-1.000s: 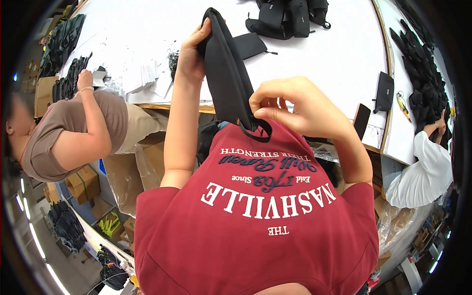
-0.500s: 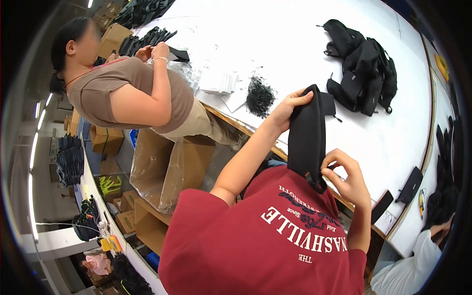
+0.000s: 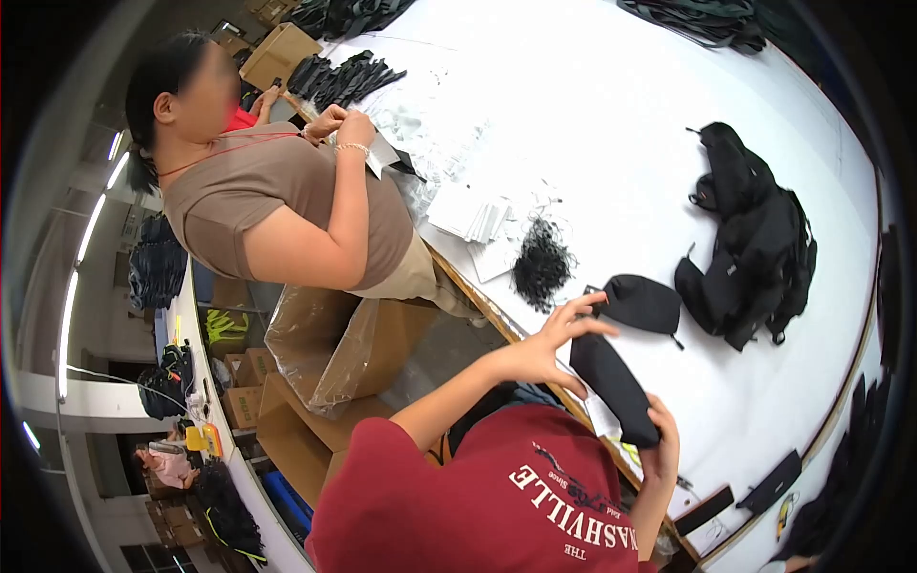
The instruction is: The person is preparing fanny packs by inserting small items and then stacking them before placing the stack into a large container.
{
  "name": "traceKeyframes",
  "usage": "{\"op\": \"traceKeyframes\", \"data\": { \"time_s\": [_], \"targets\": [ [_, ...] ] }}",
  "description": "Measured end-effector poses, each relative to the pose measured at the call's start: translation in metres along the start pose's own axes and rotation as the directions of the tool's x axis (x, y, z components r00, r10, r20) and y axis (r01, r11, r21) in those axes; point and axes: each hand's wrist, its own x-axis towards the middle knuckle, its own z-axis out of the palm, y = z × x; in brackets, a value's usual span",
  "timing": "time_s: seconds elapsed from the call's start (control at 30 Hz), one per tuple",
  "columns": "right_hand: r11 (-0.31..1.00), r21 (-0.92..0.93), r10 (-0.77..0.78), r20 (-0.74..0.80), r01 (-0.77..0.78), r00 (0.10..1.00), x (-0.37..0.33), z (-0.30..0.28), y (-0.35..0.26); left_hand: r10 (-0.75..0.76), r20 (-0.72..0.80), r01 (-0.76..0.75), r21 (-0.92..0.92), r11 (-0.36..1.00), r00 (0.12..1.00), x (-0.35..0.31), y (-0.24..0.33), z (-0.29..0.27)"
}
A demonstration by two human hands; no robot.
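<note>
A long black fabric pouch [image 3: 616, 392] is held at a slant above the table's near edge. My right hand [image 3: 661, 441] has its fingers closed round the pouch's near end. At the far end, my left hand [image 3: 554, 349] has its fingers spread apart, the thumb close to the pouch's side; whether it touches cannot be made out. Just beyond those fingertips a second black pouch [image 3: 642, 304] with a small pull tab lies on the white table [image 3: 611, 181]. Farther right is a heap of black pouches [image 3: 755, 248].
Left of the pouches lie a bundle of black cords [image 3: 543, 265] and a stack of white cards [image 3: 470, 212]. A co-worker in a brown shirt [image 3: 296, 210] stands at the left, holding a white card. Open cardboard boxes [image 3: 334, 368] stand below the table edge.
The pouch has gone from upright near my chest to slanted, lower down. My left hand has released its top and spread its fingers; my right hand has changed from a pinch to a fuller grip.
</note>
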Motion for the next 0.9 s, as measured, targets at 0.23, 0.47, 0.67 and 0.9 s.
{"op": "traceKeyframes", "data": {
  "time_s": [0.23, 0.47, 0.67, 0.9],
  "targets": [
    [0.940, -0.341, -0.051, -0.134, 0.002, 0.990, 0.050, -0.009, 0.019, -0.298, -0.014, 0.299, 0.003, 0.954, 0.954, 0.013, -0.011, -0.041],
    [0.836, -0.466, -0.341, -0.027, 0.290, 0.940, 0.104, 0.082, -0.034, -0.263, -0.182, 0.166, -0.422, 0.891, 0.947, 0.029, -0.029, -0.081],
    [0.787, -0.544, -0.362, -0.025, 0.291, 0.932, 0.148, 0.087, -0.046, -0.249, -0.221, 0.124, -0.460, 0.879, 0.943, 0.043, -0.058, -0.111],
    [0.722, -0.565, -0.485, -0.001, 0.399, 0.875, 0.173, 0.121, -0.063, -0.323, -0.238, 0.133, -0.578, 0.805, 0.916, 0.052, -0.090, -0.123]
  ]
}}
